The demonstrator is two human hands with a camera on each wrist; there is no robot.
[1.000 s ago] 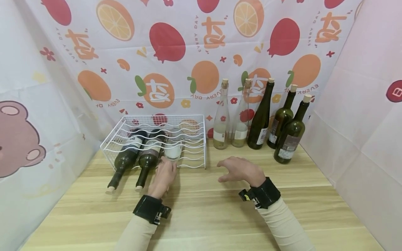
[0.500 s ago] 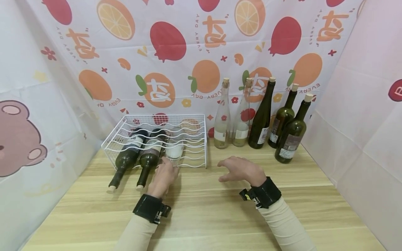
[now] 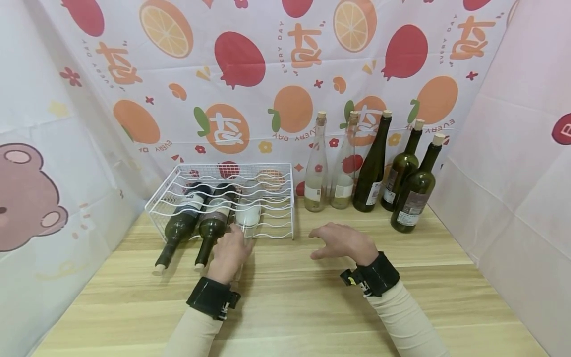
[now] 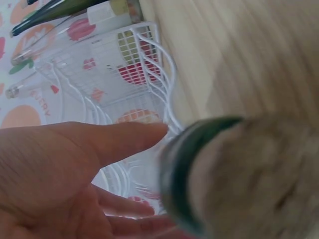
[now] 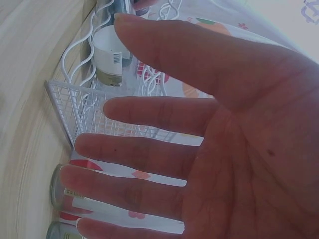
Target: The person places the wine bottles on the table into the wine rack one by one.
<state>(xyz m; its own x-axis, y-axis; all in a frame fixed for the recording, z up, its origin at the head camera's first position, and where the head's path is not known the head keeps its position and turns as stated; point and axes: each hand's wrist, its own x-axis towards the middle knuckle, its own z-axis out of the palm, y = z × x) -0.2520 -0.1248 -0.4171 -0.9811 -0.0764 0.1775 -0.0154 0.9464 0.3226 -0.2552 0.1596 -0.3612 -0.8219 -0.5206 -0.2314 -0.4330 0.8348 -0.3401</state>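
Note:
My left hand [image 3: 229,253] is at the neck of a clear glass bottle [image 3: 248,215], which lies in a white wire rack [image 3: 292,210] with its neck toward me. In the left wrist view the cork [image 4: 259,179] fills the near right; the thumb [image 4: 119,139] stretches straight beside the neck and the fingers extend below, partly hidden behind the bottle. My right hand [image 3: 341,241] hovers right of the rack, fingers spread and holding nothing. Two dark green wine bottles, the left one [image 3: 179,225] and the middle one [image 3: 213,225], lie in the rack beside the clear bottle.
Several corked bottles stand upright right of the rack: a clear bottle [image 3: 314,191], another clear one [image 3: 342,191], and dark green ones, the nearest [image 3: 412,198] at far right. Fruit-printed cloth [image 3: 241,59] hangs behind the wooden table [image 3: 294,307].
My left hand has shifted slightly left, and more of the clear bottle's neck shows to its right. The right hand stays in place.

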